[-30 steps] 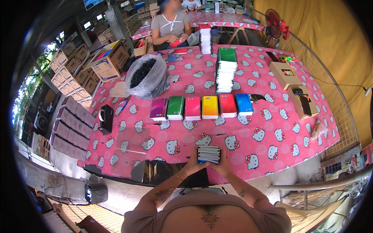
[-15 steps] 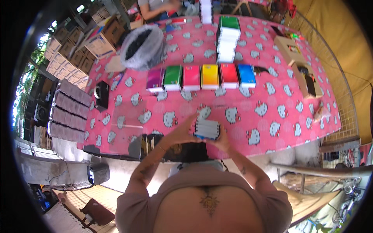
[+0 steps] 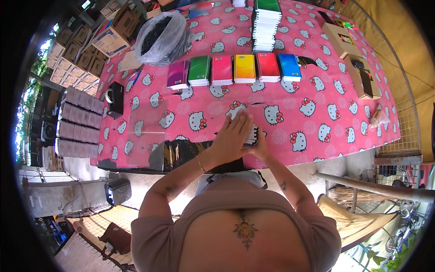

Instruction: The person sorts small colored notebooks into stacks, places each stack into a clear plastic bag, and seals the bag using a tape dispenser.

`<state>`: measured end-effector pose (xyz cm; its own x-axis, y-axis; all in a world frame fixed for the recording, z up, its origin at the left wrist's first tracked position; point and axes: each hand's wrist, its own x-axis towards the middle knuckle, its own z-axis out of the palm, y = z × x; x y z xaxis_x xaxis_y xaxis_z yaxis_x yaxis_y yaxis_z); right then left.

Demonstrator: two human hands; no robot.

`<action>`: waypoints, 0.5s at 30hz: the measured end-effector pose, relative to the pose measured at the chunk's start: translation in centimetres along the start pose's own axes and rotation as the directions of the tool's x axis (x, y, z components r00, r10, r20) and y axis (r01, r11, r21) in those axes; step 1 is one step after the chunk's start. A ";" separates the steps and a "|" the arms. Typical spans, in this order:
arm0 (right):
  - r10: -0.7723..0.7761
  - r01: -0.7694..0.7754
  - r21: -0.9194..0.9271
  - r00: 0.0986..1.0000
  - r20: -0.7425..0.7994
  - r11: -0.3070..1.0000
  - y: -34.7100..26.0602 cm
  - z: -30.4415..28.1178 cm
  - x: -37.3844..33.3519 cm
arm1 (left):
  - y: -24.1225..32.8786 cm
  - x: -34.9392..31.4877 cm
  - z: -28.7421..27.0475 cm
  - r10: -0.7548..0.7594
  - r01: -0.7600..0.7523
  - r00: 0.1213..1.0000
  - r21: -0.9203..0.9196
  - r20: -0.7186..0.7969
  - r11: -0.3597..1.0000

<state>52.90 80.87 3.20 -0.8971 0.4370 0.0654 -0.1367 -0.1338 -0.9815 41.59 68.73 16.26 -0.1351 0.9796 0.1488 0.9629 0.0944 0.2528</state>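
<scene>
A small stack of spiral notebooks (image 3: 252, 135) is between my hands at the table's near edge, its white page edges and black coils showing. My left hand (image 3: 232, 137) lies across the top and left of it, fingers stretched out together and pointing away from me, hiding much of the stack. Around the right side curls my right hand (image 3: 260, 147), its fingers partly hidden. Beyond them runs a row of notebook piles: purple (image 3: 178, 75), green (image 3: 200, 69), pink (image 3: 222, 69), yellow (image 3: 244, 68), red (image 3: 268, 66) and blue (image 3: 288, 66).
A tall notebook stack (image 3: 265, 29) with a green top rises behind the row. Left of it stands a plastic-lined bin (image 3: 165, 41). A black tape dispenser (image 3: 116, 100) and bundled notebooks (image 3: 79, 122) are at left, cardboard trays (image 3: 360, 79) at right, on or beside the pink tablecloth (image 3: 290, 102).
My left hand has gone from gripping the stack's left side to lying flat over its top. My right hand stays at the right side. The view has shifted, and the person across has left it.
</scene>
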 end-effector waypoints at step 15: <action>-0.020 0.003 0.087 0.981 0.194 0.996 -5.2 -2.5 -0.5 | -1.4 -1.1 1.3 0.144 -0.144 0.963 0.014 -0.229 0.989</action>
<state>55.06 83.57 7.78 -0.9588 0.2583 0.1182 -0.1751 -0.2096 -0.9620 40.73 67.75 14.51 -0.0451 0.9160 0.3987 0.9756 -0.0455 0.2148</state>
